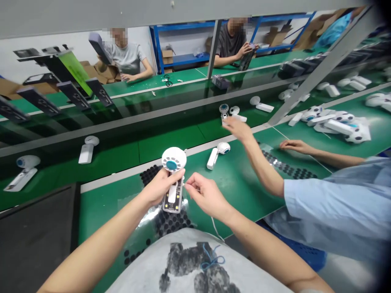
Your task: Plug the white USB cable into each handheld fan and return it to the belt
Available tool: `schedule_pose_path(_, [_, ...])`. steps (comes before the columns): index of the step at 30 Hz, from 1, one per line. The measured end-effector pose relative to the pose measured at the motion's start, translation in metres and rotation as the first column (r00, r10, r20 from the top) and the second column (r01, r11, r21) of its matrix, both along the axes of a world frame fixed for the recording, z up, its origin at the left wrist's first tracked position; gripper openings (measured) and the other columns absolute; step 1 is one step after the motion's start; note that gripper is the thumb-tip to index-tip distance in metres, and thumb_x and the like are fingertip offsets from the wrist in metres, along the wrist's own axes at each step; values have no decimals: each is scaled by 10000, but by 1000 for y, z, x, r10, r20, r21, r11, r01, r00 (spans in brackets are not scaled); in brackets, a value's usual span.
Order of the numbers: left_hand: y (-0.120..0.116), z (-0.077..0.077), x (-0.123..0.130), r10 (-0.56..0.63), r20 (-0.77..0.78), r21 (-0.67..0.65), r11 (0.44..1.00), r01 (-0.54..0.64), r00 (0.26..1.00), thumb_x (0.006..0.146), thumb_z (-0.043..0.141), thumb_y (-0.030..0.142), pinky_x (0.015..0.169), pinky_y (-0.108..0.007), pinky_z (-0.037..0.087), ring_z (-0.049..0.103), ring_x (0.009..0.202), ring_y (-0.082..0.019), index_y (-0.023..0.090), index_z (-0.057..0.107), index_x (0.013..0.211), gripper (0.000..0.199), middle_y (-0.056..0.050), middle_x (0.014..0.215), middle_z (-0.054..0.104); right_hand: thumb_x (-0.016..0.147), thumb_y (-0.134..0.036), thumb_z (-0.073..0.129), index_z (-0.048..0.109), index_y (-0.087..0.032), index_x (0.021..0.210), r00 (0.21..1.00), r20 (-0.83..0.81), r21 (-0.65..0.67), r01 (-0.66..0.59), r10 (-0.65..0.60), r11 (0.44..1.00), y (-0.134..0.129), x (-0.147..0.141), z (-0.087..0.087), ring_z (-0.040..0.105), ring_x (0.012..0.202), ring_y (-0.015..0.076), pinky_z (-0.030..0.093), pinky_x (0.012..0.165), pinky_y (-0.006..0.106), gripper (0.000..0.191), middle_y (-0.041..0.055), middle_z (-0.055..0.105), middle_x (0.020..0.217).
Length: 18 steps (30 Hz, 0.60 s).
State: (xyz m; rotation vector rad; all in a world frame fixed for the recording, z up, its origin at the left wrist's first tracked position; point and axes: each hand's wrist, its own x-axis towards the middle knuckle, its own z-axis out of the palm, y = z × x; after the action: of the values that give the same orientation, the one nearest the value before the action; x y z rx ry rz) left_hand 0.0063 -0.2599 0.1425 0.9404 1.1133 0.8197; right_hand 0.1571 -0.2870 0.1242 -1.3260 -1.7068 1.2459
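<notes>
Centre of my view, just above the near green bench (pixel 244 195), I have the white device (pixel 172 195) upright — its round head faces me, its lower back shows a circuit board. My left hand (pixel 157 188) holds it, fingers and thumb closed around its neck. My right hand (pixel 209 197) has its fingertips drawn narrow at the device's right edge; I cannot tell whether they grip anything. A white cord (pixel 215 228) hangs below that hand. Black discs (pixel 172 224) lie beneath the device. Farther right, a second white unit (pixel 212 158) rests on the bench — beyond it, a co-worker's blurred hand (pixel 240 128) reaches over the far belt (pixel 122 156).
</notes>
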Motion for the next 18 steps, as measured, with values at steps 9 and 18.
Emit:
schedule_pose_path(9, [-4,-6,2,-90,-227,10,995,95,970,750,580,477,600,-250,402,510,647,-127,172,519,1098,467,-23,808,581,831,-236,485,479,-192,744,976,-216,-139,-45,14,989,-4,4,-13,500,530,98,385,549,224,98,-47,538,562])
schedule_pose_path(18, [-4,-21,7,-28,-139,-75,997,17,990,707,642,406,539,-230,390,507,541,-122,160,542,1033,420,-7,666,584,833,-222,473,460,-193,737,976,-217,-202,-45,0,978,-5,5,-22,509,547,93,402,574,229,101,-52,532,568])
